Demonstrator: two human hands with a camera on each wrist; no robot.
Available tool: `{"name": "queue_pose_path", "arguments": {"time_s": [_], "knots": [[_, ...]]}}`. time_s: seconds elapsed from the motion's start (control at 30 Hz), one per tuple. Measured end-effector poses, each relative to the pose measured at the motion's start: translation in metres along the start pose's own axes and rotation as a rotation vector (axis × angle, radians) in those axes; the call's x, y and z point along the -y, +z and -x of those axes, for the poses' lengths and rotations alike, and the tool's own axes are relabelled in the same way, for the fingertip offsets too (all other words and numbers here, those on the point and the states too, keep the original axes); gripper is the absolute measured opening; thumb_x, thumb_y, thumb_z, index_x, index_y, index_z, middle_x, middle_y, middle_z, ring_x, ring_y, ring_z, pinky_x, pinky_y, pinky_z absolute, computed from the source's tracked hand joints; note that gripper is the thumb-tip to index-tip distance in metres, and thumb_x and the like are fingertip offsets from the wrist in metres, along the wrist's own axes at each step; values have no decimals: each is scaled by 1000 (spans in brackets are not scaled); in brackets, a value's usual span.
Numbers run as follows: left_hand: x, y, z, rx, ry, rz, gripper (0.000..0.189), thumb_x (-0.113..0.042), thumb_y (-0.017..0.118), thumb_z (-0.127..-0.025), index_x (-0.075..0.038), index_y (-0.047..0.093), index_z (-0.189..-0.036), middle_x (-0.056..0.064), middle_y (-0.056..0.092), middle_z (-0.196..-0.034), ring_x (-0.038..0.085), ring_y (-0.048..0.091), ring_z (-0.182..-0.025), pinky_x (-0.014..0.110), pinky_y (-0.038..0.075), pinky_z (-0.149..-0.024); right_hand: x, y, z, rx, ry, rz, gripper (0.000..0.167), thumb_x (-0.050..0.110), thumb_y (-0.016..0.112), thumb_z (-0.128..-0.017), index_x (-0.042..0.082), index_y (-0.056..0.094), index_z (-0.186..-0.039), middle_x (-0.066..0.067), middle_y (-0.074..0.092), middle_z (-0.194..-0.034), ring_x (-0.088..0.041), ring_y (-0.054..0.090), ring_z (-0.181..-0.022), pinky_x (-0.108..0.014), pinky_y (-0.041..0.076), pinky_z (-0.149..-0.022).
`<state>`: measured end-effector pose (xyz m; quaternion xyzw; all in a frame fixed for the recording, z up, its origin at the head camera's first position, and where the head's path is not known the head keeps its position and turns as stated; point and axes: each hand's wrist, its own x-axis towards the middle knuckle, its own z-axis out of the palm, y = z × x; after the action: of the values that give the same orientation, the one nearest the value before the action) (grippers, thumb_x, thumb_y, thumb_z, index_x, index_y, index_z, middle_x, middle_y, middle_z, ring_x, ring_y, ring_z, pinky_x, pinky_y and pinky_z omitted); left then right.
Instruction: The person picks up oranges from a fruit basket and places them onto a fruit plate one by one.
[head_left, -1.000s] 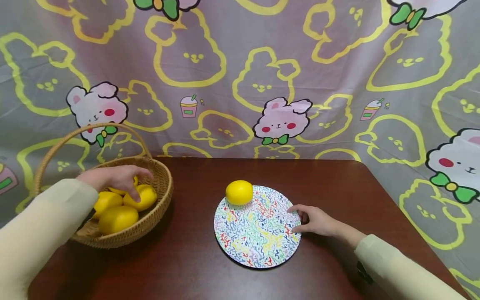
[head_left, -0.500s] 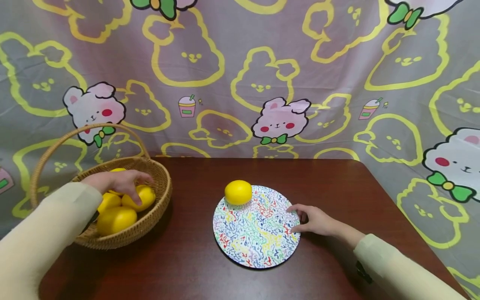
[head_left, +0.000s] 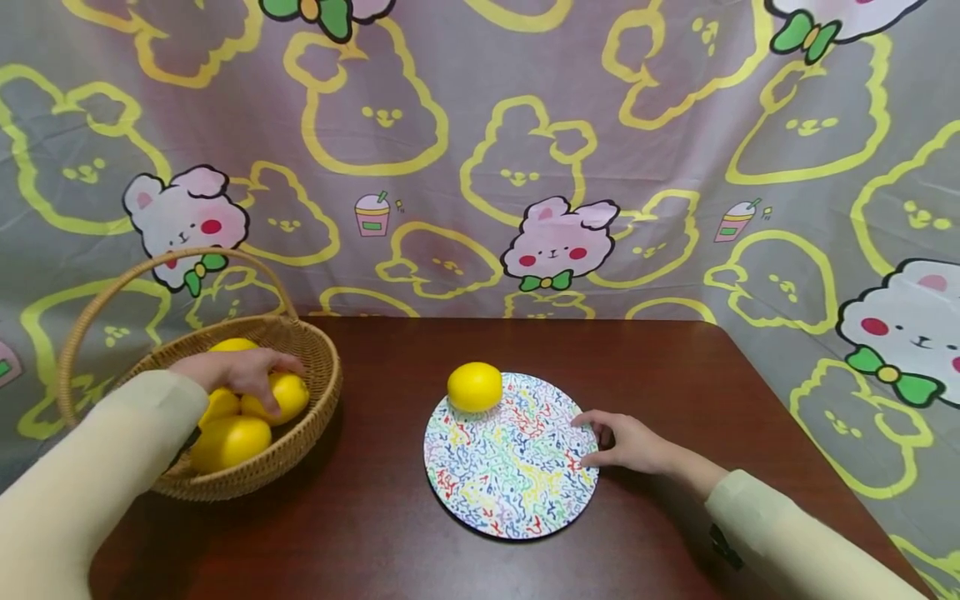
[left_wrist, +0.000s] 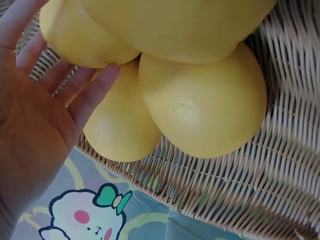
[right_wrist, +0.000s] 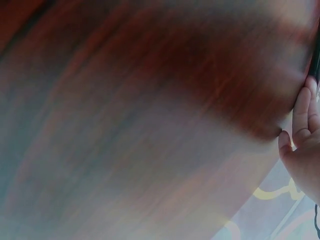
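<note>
On the left stands a wicker basket [head_left: 318,433] with several yellow lemons in it. Inside it, my left hand [head_left: 243,371] grips the rightmost lemon [head_left: 292,398], thumb on the near side and fingers toward the far side. The left wrist view shows that hand [left_wrist: 45,110] beside the bunched lemons [left_wrist: 205,105]. A round plate [head_left: 517,483] with coloured squiggles lies at mid-table, one lemon [head_left: 475,387] on its far left part. My right hand [head_left: 630,442] holds the plate's right rim, thumb and fingertips over the edge; in the right wrist view the hand [right_wrist: 305,145] shows only partly.
The basket's tall arched handle [head_left: 172,254] rises over the left arm. A dark brown table [head_left: 390,533] carries everything. Behind and to the right hangs a grey cloth [head_left: 450,192] printed with cartoon rabbits.
My left hand has sunk slightly lower over the rightmost lemon, its fingers coming down around it. The right hand stays at the plate's rim. The head view has shifted a little.
</note>
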<state>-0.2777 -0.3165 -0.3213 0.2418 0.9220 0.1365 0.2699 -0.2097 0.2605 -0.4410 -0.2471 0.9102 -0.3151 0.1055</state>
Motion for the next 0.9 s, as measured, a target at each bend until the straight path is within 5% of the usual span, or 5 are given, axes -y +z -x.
{"name": "queue_pose_path", "arguments": {"time_s": [0.37,0.53,0.9], "knots": [[4,0,-7,35,-43,-38,76,-11,86,-70,7,49,-133,38,34,-139,58,30,-126,63,32,-99,-4,2,-1,5,4,-9,56,36,80,-79,15,58,-126,3,52,-84,-15,50,-75,-27,42,-63],[3,1,-8,48,-104,-56,81,-13,87,-68,5,47,-137,41,34,-135,52,39,-119,56,40,-93,-3,3,0,14,9,-7,56,36,80,-80,15,58,-126,2,53,-84,-15,50,-75,-27,42,-63],[3,4,-12,44,-118,-70,82,-14,87,-67,7,46,-135,40,37,-133,51,42,-117,54,42,-90,-4,1,1,7,15,-16,56,37,80,-80,15,58,-127,3,52,-85,-15,50,-77,-27,44,-64]]}}
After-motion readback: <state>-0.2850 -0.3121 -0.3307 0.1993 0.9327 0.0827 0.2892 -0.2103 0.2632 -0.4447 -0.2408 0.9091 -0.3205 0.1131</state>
